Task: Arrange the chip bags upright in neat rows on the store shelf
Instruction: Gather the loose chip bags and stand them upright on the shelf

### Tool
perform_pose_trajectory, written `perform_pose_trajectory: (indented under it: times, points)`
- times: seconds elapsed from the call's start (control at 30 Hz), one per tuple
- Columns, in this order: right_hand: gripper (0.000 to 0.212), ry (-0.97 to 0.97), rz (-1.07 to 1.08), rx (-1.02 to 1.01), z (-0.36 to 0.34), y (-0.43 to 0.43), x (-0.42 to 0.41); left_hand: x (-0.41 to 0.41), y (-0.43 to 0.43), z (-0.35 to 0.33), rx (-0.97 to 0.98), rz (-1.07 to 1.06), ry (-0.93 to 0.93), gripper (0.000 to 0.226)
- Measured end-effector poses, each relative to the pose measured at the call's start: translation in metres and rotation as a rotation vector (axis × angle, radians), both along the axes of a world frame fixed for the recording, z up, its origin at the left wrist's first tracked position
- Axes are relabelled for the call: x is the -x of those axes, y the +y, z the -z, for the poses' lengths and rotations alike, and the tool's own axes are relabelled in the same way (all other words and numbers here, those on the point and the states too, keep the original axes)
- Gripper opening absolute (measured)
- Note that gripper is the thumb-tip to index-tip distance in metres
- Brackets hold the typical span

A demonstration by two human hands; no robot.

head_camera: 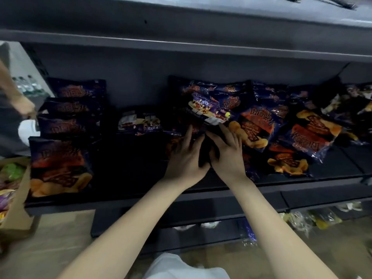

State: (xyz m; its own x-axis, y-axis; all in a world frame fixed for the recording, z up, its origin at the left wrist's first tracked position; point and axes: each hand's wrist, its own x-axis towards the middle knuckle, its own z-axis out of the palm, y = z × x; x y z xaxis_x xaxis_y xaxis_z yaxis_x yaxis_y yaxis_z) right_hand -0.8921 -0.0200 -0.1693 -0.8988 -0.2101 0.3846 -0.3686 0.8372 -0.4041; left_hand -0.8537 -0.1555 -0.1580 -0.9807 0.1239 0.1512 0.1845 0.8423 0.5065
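Observation:
Dark purple chip bags with orange print lie on a dark store shelf [128, 200]. At the left, a row of upright bags [60, 166] runs front to back. A loose heap of bags [261, 129] lies tumbled at the middle and right. One bag [138, 123] lies flat behind the empty middle. My left hand [185, 156] and my right hand [227, 150] rest side by side, fingers straight, on a dark bag [203, 121] at the heap's left edge. That bag is mostly in shadow under my hands.
An upper shelf [181, 43] overhangs the bags. A cardboard box [18, 198] with colourful packs stands at the left on the floor. Another person's hand [24, 107] reaches in at the far left near water bottles [26, 85]. Packaged goods [314, 218] lie on the lower shelf.

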Motion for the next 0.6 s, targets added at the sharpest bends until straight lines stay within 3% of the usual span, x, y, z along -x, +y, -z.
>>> perform_pose_trajectory:
  times: [0.1,0.2,0.33,0.4,0.47,0.6]
  points:
    - [0.049,0.068,-0.057,0.028,0.0,-0.005,0.007,0.003,-0.02,-0.007,-0.264,-0.051,0.12,0.054]
    - [0.038,0.171,-0.126,0.201,-0.006,-0.014,0.011,0.0,-0.047,-0.013,-0.408,-0.282,0.285,0.044]
    - [0.035,0.177,-0.293,0.282,-0.023,-0.054,0.01,0.003,-0.084,-0.001,-0.673,-0.568,0.294,0.042]
    - [0.031,0.12,-0.393,0.213,-0.029,-0.08,0.011,-0.003,-0.092,0.01,-0.779,-0.648,0.272,0.047]
    - [0.039,-0.033,-0.485,0.076,-0.032,-0.108,0.011,-0.014,-0.092,0.021,-0.766,-0.713,0.203,0.05]
    - [0.058,-0.052,-0.467,-0.447,-0.026,-0.161,0.023,-0.023,-0.089,0.037,-0.722,-0.693,0.212,0.046]
